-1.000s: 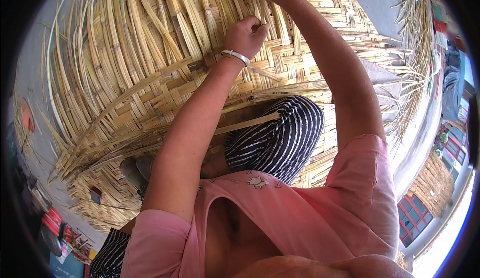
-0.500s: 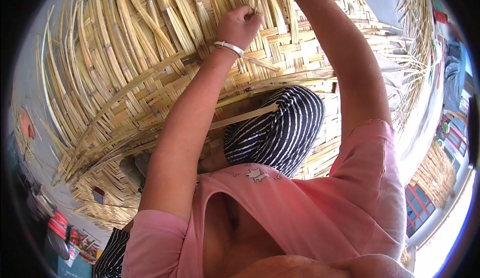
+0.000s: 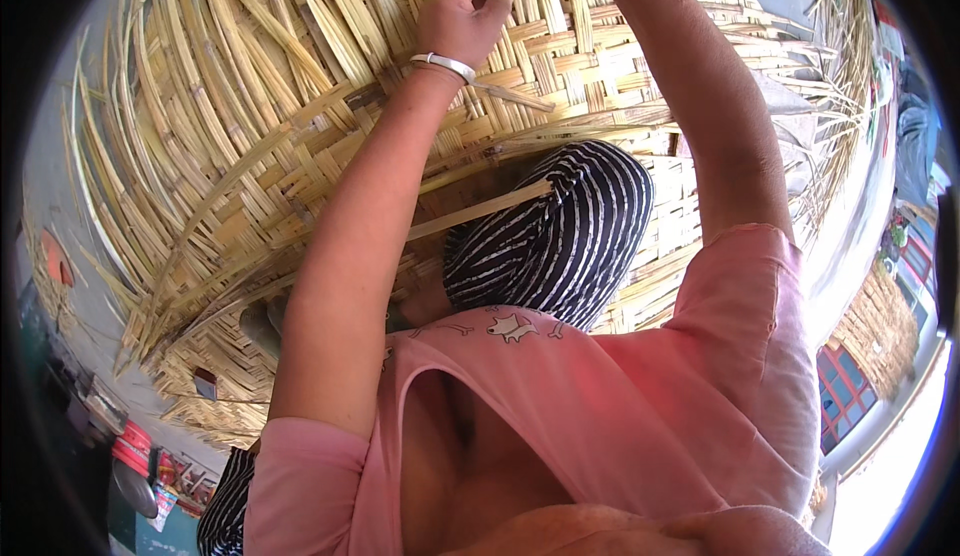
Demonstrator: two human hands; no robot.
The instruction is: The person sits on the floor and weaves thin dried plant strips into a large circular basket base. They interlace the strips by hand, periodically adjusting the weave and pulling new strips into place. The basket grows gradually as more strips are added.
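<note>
A large mat point(image 3: 555, 68) woven from flat, straw-coloured strips spreads under me. Near its top, my left hand point(image 3: 460, 26) is closed, thumb against the curled fingers, on a narrow woven strip; the fingertips are partly hidden. My right forearm point(image 3: 715, 106) reaches up past the top edge, so the right hand lies out of the picture. Many long unwoven strips point(image 3: 190, 86) fan out over the mat's left side. One loose strip point(image 3: 480, 211) passes beneath my left forearm and ends on my knee point(image 3: 560, 236) in striped trousers, which rests on the mat.
More strip ends point(image 3: 835, 16) lie in a pile at the upper right. A small dark rectangular object point(image 3: 205, 383) is on the mat at lower left. Beyond it are red items point(image 3: 133, 446) and a round dark pan point(image 3: 133, 488). At right is a red-framed window point(image 3: 843, 396).
The mat and my arms sit slightly higher in the picture. My left hand stays closed and is nearer the top edge; the right hand, partly visible before, has slipped out of view.
</note>
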